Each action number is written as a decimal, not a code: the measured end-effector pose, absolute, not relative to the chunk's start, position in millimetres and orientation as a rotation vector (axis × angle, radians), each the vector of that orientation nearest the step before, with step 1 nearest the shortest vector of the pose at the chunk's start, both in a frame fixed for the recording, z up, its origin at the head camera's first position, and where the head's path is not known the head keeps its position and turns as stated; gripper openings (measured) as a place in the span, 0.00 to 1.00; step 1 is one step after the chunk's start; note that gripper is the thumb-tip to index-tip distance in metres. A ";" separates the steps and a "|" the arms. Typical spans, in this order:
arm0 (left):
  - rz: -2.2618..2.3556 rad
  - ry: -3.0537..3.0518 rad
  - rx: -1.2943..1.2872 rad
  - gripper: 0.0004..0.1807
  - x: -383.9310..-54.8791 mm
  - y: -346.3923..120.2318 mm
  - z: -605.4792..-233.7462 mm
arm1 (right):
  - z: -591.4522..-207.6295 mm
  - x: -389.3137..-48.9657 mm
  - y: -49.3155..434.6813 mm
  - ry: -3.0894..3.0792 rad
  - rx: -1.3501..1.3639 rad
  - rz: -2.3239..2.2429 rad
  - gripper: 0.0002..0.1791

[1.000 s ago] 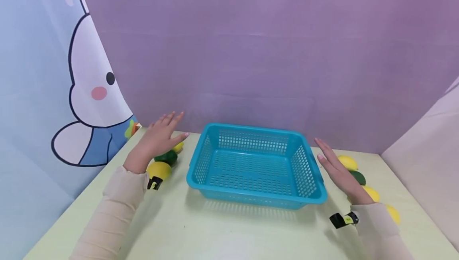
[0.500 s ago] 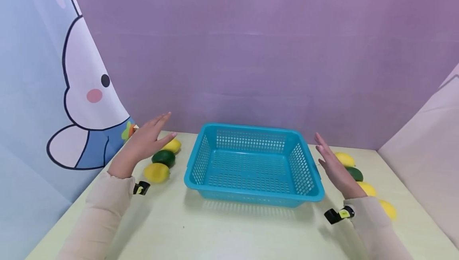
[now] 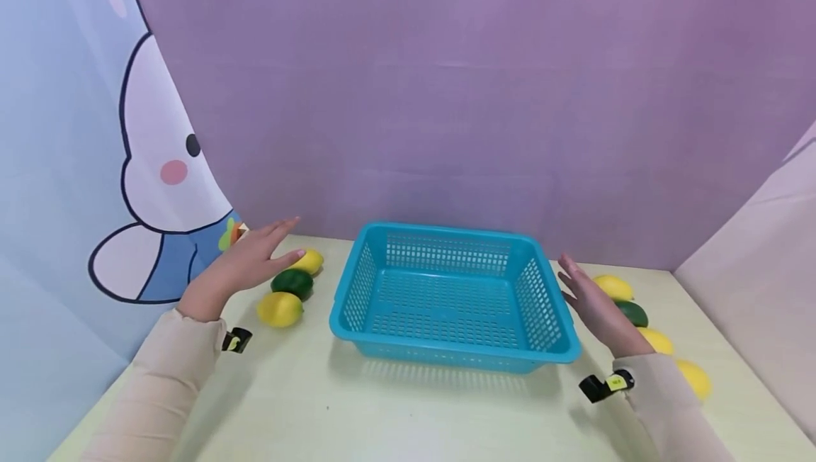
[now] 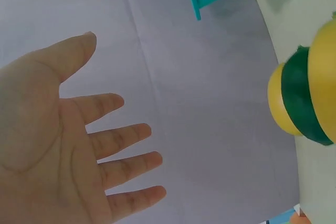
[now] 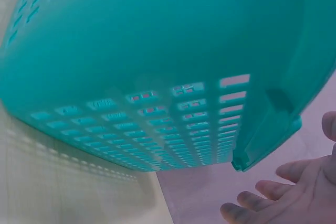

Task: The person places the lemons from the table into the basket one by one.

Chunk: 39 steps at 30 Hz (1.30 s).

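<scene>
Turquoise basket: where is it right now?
In the head view, the turquoise basket stands centrally on the table, between the left hand and the right hand.

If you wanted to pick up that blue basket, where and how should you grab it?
Probably by the rim at its two short ends, one hand coming from each side. The basket sits upright, and its rim juts outward, which should give an edge to hook under. The left hand and right hand are on those sides, both empty.
</scene>
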<state>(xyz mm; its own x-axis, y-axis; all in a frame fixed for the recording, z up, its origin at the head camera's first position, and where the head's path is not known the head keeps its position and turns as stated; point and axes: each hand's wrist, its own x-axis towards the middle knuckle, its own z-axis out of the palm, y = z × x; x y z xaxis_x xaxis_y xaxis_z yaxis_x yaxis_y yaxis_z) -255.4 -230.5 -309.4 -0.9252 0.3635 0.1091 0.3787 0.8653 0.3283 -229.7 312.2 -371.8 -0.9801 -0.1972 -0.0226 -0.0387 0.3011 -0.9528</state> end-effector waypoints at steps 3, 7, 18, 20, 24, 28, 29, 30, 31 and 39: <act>-0.555 -3.001 -0.607 0.41 -256.4 -233.9 -311.1 | -370.4 -230.5 311.5 2.422 -0.202 -1.740 0.40; -0.555 -3.009 -0.616 0.41 -256.7 -236.3 -315.1 | -370.9 -233.5 307.6 2.406 -0.157 -1.725 0.40; -0.539 -3.063 -0.629 0.44 -259.3 -235.8 -324.6 | -370.5 -232.8 303.9 2.342 -0.151 -1.745 0.41; -0.530 -3.067 -0.632 0.44 -259.1 -237.2 -325.7 | -370.4 -233.1 302.4 2.326 -0.152 -1.747 0.40; -0.526 -3.070 -0.635 0.44 -257.9 -239.5 -326.1 | -369.8 -234.4 299.8 2.304 -0.149 -1.741 0.37; -0.533 -3.078 -0.621 0.42 -259.0 -242.3 -328.2 | -370.0 -235.5 296.4 2.305 -0.091 -1.735 0.37; -0.534 -3.082 -0.617 0.42 -259.5 -243.3 -329.0 | -370.2 -235.7 295.2 2.308 -0.073 -1.731 0.37; -0.541 -3.085 -0.617 0.41 -259.8 -243.7 -329.7 | -370.5 -235.5 293.8 2.305 -0.048 -1.733 0.37; -0.542 -3.086 -0.622 0.42 -260.4 -244.3 -330.9 | -370.9 -235.3 292.5 2.302 -0.019 -1.736 0.38; -0.545 -3.130 -0.620 0.41 -266.1 -248.5 -344.7 | -376.1 -232.1 287.1 2.290 0.108 -1.759 0.40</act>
